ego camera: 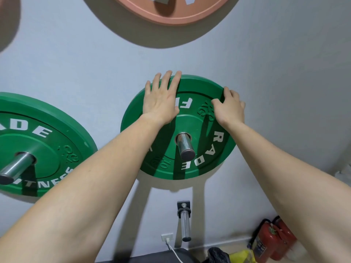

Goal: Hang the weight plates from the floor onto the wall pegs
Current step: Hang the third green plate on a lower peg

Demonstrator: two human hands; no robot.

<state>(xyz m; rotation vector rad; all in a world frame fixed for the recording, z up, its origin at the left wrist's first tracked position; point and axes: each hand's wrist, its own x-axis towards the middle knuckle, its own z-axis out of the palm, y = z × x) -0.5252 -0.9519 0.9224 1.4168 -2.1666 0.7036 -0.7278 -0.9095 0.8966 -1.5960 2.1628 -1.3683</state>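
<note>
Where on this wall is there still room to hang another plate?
The lower peg is bare, under the middle plate, by the outlet. Bare wall lies right of the right hand. Crowded: left plate, pink plate, and the extinguishers low right.

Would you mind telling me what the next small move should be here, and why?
Probably ease both hands off the green plate. Its hole is already threaded on the wall peg, whose end sticks well out in front, so it looks hung. The left hand lies flat on the upper face and the right hand grips the rim; neither seems needed to carry it.
</note>
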